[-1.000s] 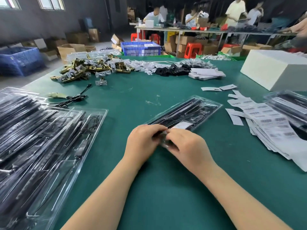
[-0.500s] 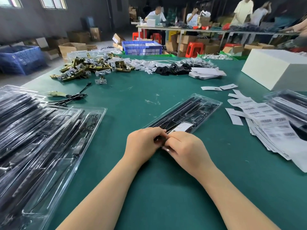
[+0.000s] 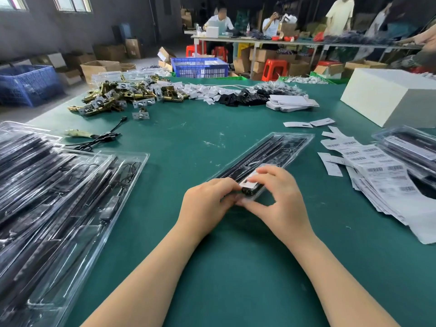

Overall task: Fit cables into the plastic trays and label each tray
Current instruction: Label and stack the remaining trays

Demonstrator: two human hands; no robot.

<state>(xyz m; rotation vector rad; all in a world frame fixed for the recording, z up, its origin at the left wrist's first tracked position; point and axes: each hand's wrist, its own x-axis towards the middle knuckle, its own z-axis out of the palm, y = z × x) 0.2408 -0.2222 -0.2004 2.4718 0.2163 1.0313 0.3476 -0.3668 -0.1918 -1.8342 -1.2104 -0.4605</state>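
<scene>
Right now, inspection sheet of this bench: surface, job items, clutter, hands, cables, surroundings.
Surface: green table, small white scraps on it.
Job's things: clear tray lying flat at centre, black cable parts inside, white label at its near end; barcode labels fanned out to the right; filled trays stacked on the left.
Clutter: brass latch parts, white tags, black pieces, white box.
Grippers: left hand grips the tray's near end; right hand fingers rest on the label, thumb at the tray's edge.
Cables: loose black cable far left.
Surroundings: blue crates, cartons, red stools, people at a rear table.
</scene>
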